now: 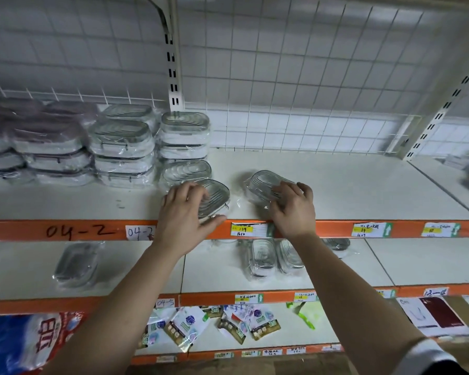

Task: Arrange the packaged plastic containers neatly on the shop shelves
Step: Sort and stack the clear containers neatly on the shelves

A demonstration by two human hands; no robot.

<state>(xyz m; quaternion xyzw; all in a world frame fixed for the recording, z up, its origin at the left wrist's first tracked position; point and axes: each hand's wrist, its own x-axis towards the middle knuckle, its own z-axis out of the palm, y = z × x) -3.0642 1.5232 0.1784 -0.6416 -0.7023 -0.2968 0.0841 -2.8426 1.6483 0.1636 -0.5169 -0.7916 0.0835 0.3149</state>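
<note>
Left hand (186, 209) on container (217, 195) at shelf edge (333, 229)

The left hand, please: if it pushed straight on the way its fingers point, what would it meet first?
Probably the single wrapped container just behind the held container under the left hand; depth is unclear.

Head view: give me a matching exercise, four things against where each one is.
1. left hand
2. right hand
3. sachets
4. stacked containers

A. scattered on the lowest shelf
B. left part of the upper shelf
C. gripping the container beside the stacks
D. gripping the container lying apart, further right

Pairs: 1-C, 2-D, 3-A, 4-B.
</note>
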